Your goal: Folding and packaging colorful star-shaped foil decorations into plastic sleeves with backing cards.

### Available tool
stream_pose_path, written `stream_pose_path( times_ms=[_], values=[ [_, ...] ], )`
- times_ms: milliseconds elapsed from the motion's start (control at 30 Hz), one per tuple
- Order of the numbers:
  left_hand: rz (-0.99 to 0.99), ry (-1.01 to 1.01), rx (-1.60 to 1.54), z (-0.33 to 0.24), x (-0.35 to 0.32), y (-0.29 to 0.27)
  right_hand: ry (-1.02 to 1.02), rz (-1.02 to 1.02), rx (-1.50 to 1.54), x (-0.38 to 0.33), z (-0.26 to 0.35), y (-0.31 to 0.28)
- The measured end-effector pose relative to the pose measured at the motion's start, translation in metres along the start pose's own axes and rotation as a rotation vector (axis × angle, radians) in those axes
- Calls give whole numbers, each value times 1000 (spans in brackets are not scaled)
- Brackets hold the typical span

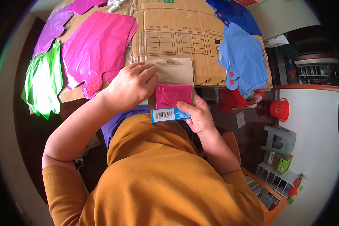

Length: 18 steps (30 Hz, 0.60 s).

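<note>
In front of my body, a folded packaging card (pixel 179 73) stands partly opened, its pale upper flap raised and a blue strip with a barcode along the bottom. Against it lies a small folded piece of shiny pink film (pixel 173 94). My right hand (pixel 201 115) grips the card's lower right side, thumb on the front near the pink film and fingers behind. My left hand (pixel 133 81), a ring on one finger, is closed at the card's upper left edge; its fingertips are partly hidden.
Brown cardboard (pixel 162 22) covers the table. On it lie large pink film pieces (pixel 98 45), a purple one (pixel 52 30), a green one (pixel 45 81) and blue ones (pixel 245 56). To the right are a red bucket (pixel 280 110), a grey jug (pixel 279 140) and an orange chair frame (pixel 273 209).
</note>
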<state>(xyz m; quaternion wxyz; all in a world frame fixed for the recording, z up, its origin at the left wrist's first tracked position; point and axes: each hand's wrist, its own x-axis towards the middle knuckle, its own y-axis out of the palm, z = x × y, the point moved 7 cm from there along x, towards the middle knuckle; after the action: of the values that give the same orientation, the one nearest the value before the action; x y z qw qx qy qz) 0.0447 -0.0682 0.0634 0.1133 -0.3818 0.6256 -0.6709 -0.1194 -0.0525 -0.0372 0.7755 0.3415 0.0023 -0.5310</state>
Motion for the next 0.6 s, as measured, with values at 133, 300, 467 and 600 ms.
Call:
stream_pose_path(
  times_ms=[133,300,467,600],
  values=[
    [-70,-26,-40,0,-4,-2,47,-26,-57,-1,5,1],
    [-87,-49,-79,1,-4,-5,63,-29,-60,-1,5,1],
    [-66,-130,-199,6,-1,-8,67,-46,-54,0,3,-1],
    [-95,-83,-24,-8,3,-12,106,-39,-18,3,1,2]
  ],
)
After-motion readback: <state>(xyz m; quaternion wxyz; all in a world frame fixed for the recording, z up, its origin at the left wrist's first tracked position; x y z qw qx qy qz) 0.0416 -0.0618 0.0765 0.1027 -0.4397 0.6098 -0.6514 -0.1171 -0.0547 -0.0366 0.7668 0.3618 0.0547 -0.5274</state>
